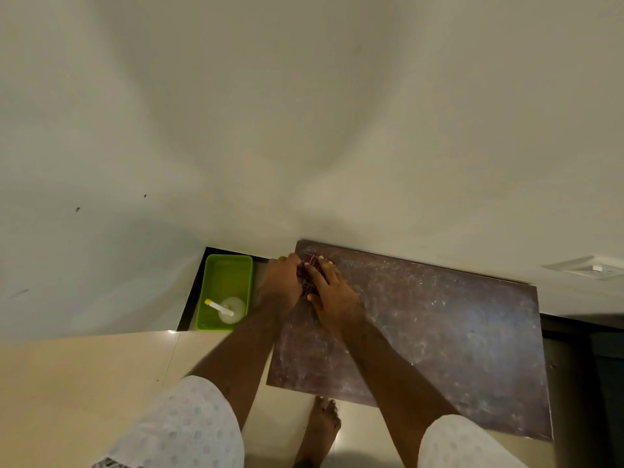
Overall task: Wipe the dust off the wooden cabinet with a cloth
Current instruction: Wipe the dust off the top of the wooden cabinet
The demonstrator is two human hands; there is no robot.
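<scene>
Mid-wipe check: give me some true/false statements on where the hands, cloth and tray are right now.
1. The left hand and right hand both touch the cloth at the far left corner of the cabinet top. True.
2. The cabinet top is already free of dust. False: pale dust streaks cover most of it.
3. The green tray sits on the cabinet top. False: it lies off the cabinet's left side, by the wall.
4. The tray holds a white tube with a yellow cap. True.
5. The cloth is white. False: it is dark red.
</scene>
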